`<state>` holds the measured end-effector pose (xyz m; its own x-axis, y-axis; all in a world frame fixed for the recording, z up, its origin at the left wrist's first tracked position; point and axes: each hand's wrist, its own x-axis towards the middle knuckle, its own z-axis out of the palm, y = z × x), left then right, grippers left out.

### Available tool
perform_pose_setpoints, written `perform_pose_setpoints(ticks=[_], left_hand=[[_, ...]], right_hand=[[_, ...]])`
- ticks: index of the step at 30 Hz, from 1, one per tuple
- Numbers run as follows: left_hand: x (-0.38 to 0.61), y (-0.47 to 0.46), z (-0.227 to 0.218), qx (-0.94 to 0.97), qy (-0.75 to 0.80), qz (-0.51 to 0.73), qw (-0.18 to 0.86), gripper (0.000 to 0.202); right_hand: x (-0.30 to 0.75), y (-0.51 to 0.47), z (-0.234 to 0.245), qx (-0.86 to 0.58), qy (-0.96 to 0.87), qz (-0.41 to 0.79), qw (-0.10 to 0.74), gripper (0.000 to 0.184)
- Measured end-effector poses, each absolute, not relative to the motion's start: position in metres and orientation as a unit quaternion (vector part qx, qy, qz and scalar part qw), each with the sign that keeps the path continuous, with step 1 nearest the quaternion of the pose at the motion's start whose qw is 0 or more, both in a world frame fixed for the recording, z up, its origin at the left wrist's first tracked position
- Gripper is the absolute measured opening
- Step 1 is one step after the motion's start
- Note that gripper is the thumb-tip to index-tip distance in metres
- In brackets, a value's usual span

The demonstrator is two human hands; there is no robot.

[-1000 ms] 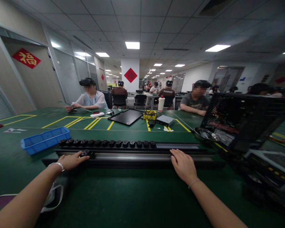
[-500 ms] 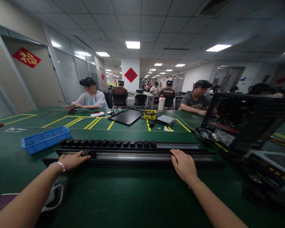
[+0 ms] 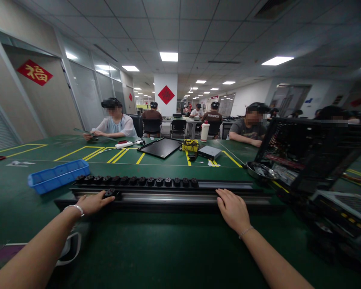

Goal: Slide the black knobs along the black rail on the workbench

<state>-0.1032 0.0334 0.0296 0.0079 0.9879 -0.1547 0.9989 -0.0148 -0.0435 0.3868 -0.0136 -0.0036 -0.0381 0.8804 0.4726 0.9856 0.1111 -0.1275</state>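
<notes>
A long black rail with a shiny metal channel lies crosswise in front of me. At its left part my left hand has thumb and fingers against a black socket module seated on the rail. Part of that module is hidden by the fingers. My right hand rests with its fingers stretched out on the rail's right part, holding nothing. Just behind runs a second black rail, with a row of several similar black socket modules along its left and middle.
A blue plastic basket stands at the left. To the right are a metal bowl, an open computer case and a power supply unit. Farther back lie a black panel and a grey drive. Co-workers sit across the table.
</notes>
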Motion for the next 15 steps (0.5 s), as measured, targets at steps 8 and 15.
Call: perform_pose_setpoints(ticks=[8,15], left_hand=[[-0.0995,0.0302,0.0335,0.710,0.680,-0.175,0.052,0.048],[-0.1005,0.0326,0.0314,0.701,0.687,-0.179,0.061,0.048]], right_hand=[[0.3878,-0.0118,-0.0054,-0.646,-0.714,-0.142,0.231,0.039],[0.3875,-0.0120,-0.0055,-0.650,-0.712,-0.135,0.229,0.039]])
